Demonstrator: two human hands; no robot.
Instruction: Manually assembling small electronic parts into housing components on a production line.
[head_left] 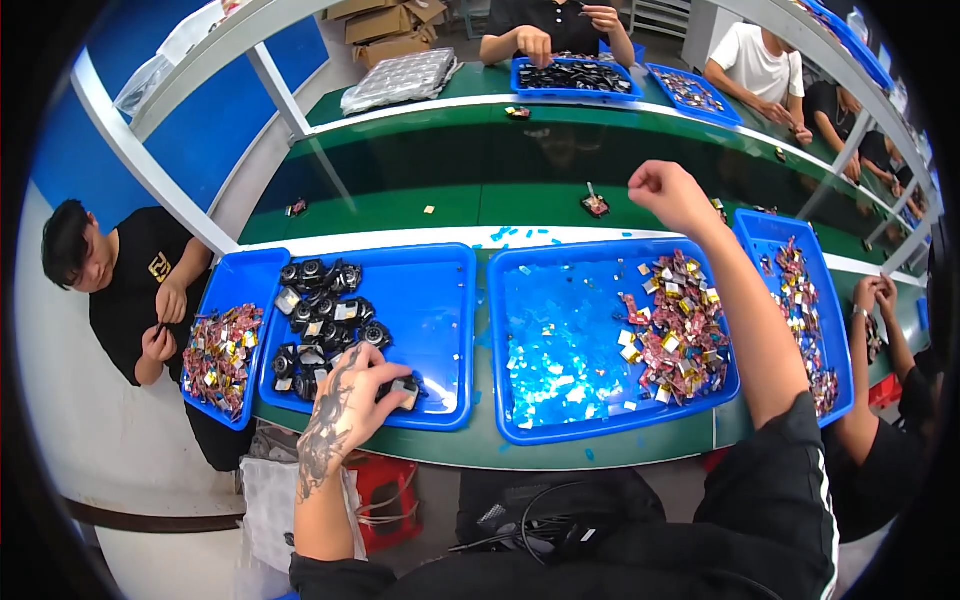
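My left hand point(350, 392), tattooed on the back, reaches into a blue tray point(455, 330). Its fingers close around a black camera-like unit point(405, 390) with a pale patch. Several similar black units point(322, 312) with round lens-like parts lie along that tray's left half. My right hand point(675, 192) is raised over the green conveyor belt point(450, 205), its fingers curled together; anything inside them is hidden. Just left of it, a small electronic assembly point(595, 206) rests on the belt. Below my right forearm, another blue tray point(498, 350) holds a heap of small circuit boards point(685, 325) and scattered blue film pieces point(560, 365).
Side trays point(248, 415) point(842, 370) hold more small boards. A white frame point(160, 170) rises at the left and crosses overhead. Co-workers sit at left, right and across the belt, where one works over a tray of black parts point(575, 78). A red stool point(388, 500) stands below.
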